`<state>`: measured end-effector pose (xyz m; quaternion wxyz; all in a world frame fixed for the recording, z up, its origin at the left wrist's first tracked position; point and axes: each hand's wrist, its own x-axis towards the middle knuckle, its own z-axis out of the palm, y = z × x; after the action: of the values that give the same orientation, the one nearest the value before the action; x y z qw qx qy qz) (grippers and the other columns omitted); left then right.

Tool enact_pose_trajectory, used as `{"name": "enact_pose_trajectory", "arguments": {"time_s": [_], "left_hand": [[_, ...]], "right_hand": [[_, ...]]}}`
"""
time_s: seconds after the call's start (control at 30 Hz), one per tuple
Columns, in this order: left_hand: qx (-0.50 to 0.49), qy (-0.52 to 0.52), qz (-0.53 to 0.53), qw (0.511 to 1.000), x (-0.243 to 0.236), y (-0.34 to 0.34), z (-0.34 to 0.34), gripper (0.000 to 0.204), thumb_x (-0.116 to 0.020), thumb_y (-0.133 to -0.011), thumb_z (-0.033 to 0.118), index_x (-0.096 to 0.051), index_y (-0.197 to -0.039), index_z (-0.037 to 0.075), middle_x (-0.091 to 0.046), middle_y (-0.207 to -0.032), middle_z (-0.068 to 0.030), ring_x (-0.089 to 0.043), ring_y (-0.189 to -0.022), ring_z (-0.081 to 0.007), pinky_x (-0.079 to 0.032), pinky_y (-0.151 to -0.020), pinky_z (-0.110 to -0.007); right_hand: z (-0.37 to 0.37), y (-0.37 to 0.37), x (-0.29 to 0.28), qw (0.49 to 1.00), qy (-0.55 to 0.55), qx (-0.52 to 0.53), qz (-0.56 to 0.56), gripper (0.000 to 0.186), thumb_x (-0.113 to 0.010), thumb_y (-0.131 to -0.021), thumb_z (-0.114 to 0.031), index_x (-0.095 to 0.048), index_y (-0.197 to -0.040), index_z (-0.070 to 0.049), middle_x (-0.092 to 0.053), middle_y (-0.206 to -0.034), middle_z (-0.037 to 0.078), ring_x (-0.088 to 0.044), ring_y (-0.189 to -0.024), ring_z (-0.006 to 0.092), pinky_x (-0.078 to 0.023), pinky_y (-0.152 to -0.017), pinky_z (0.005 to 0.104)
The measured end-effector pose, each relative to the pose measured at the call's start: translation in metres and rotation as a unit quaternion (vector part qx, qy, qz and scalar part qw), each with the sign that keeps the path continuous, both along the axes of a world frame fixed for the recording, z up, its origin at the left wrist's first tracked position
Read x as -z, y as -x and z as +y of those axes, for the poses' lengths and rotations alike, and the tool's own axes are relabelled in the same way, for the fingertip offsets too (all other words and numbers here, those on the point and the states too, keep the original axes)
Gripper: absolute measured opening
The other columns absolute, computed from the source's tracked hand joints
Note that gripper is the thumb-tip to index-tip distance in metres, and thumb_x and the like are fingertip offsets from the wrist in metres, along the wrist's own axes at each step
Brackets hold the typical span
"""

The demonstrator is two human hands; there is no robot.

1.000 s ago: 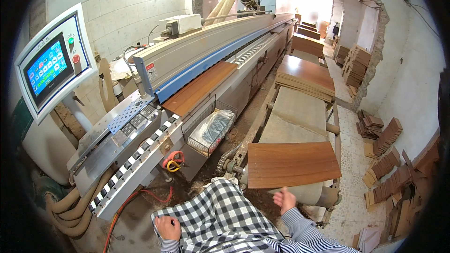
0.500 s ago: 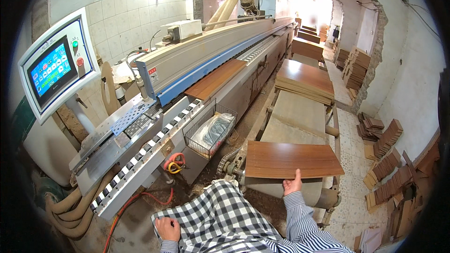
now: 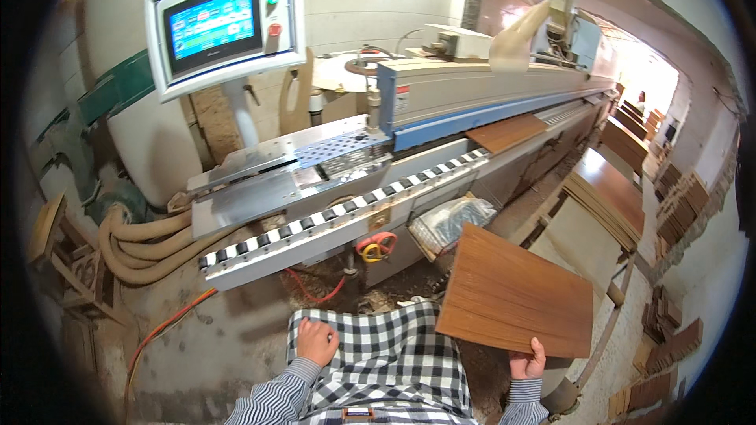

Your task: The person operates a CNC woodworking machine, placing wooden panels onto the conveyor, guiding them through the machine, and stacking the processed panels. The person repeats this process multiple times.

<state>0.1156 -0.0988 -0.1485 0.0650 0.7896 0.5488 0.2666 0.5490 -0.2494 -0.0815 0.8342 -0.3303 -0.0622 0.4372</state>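
Note:
My right hand (image 3: 528, 360) grips the lower edge of a reddish-brown wood-grain board (image 3: 516, 291), thumb on top, held tilted above the near end of the return conveyor (image 3: 583, 244). My left hand (image 3: 313, 340) rests on my black-and-white checked apron (image 3: 378, 362), fingers curled; whatever is in them, if anything, is hidden. Ahead are the long edge-banding machine (image 3: 472, 90), its side roller rail (image 3: 346, 208), a blue perforated plate (image 3: 331, 153) and another board (image 3: 508, 132) on the machine. Behind my board is a basket with plastic-wrapped material (image 3: 449, 220).
A control panel (image 3: 224, 24) stands back left above thick hoses (image 3: 142, 252). Red-and-yellow looped handles (image 3: 376, 246) hang under the rail; an orange cable (image 3: 157, 330) crosses the floor. Stacked boards (image 3: 606, 189) line the conveyor and right wall (image 3: 677, 330). A person (image 3: 641, 99) is far off.
My view has turned left toward the machine. My right hand has taken hold of the board and raised its left end, swinging it off level. My left hand stays on the apron.

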Motion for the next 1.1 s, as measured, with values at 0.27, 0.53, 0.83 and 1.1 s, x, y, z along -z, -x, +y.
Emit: {"name": "enact_pose_trajectory", "arguments": {"time_s": [0.27,0.53,0.83,1.1], "left_hand": [[-0.022,-0.019,-0.02,0.999,0.0,0.003,0.005,0.02,-0.062,-0.082,0.024,-0.067,-0.089,0.006,-0.064,-0.089,-0.0121,-0.059,-0.083,-0.0315,-0.039,-0.097,-0.047],[-0.027,0.051,-0.011,0.998,-0.009,0.008,-0.001,0.02,-0.064,-0.078,0.026,-0.067,-0.077,0.007,-0.065,-0.085,-0.0129,-0.059,-0.089,-0.0302,-0.042,-0.09,-0.045],[-0.022,0.071,-0.022,0.997,-0.008,0.012,0.001,0.017,-0.063,-0.079,0.025,-0.068,-0.083,0.009,-0.064,-0.085,-0.0089,-0.058,-0.093,-0.0271,-0.033,-0.104,-0.046],[-0.018,0.09,-0.022,0.996,-0.006,0.009,0.002,0.017,-0.062,-0.08,0.026,-0.069,-0.082,0.01,-0.064,-0.085,-0.0097,-0.058,-0.092,-0.0283,-0.032,-0.104,-0.047]], "right_hand": [[0.112,0.142,-0.054,0.963,-0.01,-0.267,-0.046,0.014,-0.063,-0.086,-0.007,-0.062,-0.099,-0.002,-0.066,-0.086,0.005,-0.063,-0.071,0.0135,-0.055,-0.06,0.0253],[0.2,0.282,-0.075,0.867,0.023,-0.494,-0.068,0.022,-0.067,-0.089,-0.018,-0.065,-0.105,-0.003,-0.065,-0.1,0.002,-0.06,-0.088,0.0122,-0.05,-0.067,0.025],[0.262,0.341,-0.094,0.805,0.018,-0.59,-0.057,0.024,-0.066,-0.09,-0.016,-0.06,-0.102,0.004,-0.066,-0.092,0.009,-0.067,-0.082,0.0153,-0.058,-0.073,0.0254],[0.29,0.362,-0.102,0.823,0.057,-0.528,-0.203,0.03,-0.057,-0.096,-0.03,-0.058,-0.096,0.0,-0.068,-0.085,0.01,-0.065,-0.069,0.013,-0.053,-0.061,0.0237]]}}
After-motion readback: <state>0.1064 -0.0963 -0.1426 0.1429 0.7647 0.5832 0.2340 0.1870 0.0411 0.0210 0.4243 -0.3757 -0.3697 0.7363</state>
